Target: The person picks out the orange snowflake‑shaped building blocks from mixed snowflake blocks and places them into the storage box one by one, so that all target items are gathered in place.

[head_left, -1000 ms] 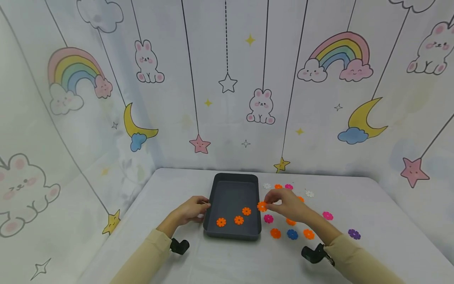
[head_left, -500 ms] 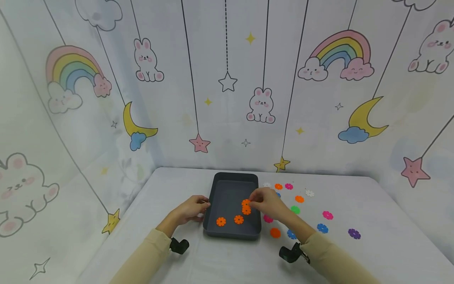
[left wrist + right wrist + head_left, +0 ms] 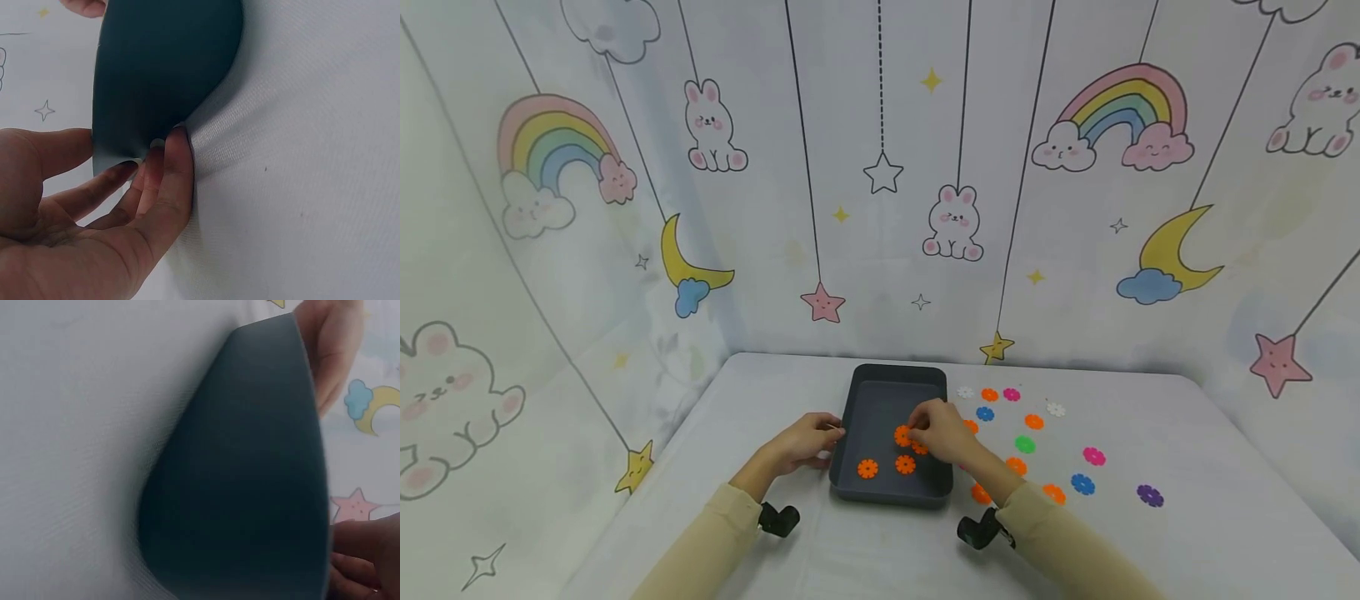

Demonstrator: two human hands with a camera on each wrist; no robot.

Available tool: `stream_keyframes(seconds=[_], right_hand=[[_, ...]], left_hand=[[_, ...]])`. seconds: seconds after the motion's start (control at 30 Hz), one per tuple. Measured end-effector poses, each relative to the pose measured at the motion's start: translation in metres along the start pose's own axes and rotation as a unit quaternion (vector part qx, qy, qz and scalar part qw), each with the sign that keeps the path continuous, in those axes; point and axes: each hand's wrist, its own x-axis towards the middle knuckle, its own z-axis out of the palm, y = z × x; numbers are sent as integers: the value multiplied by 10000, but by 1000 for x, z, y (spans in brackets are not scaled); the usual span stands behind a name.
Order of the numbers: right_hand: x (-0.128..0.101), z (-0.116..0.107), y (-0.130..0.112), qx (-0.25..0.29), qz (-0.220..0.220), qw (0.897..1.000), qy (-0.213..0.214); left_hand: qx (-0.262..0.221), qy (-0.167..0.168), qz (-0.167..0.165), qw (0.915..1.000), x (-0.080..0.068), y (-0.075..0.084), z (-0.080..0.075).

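A dark grey tray (image 3: 854, 417) sits mid-table. My right hand (image 3: 913, 432) reaches over it and pinches an orange flower disc (image 3: 902, 435) low above the tray floor. Two more orange discs (image 3: 868, 468) (image 3: 906, 464) lie on that floor, and a third is mostly hidden under my right hand. My left hand (image 3: 831, 435) rests beside the tray with its fingers (image 3: 175, 169) straight against the outer wall of the tray (image 3: 162, 69). The right wrist view shows mostly the tray's dark wall (image 3: 250, 475), blurred.
Loose flower discs lie on the white table right of the tray: orange (image 3: 1033, 422), green (image 3: 1025, 444), pink (image 3: 1093, 456), blue (image 3: 1082, 483), purple (image 3: 1149, 495), white (image 3: 1056, 409). Cartoon-printed cloth walls (image 3: 880, 208) close in the back and sides.
My right hand has carried the orange disc leftward from the tray's right edge to over its floor. The left hand has stayed against the tray.
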Motion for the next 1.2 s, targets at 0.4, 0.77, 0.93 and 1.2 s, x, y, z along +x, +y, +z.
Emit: stream_keyframes(seconds=[0.4, 0.77, 0.93, 1.2], right_hand=[[7, 14, 2, -986, 64, 9949, -192], [12, 18, 4, -1333, 82, 9906, -282], [14, 19, 6, -1455, 18, 9888, -336], [13, 13, 5, -1228, -149, 9917, -339]], left_hand=[[13, 3, -7, 10000, -1, 2, 0], [14, 5, -25, 10000, -1, 3, 0], [25, 12, -21, 10000, 0, 1, 0], [41, 23, -23, 10000, 2, 1, 0]])
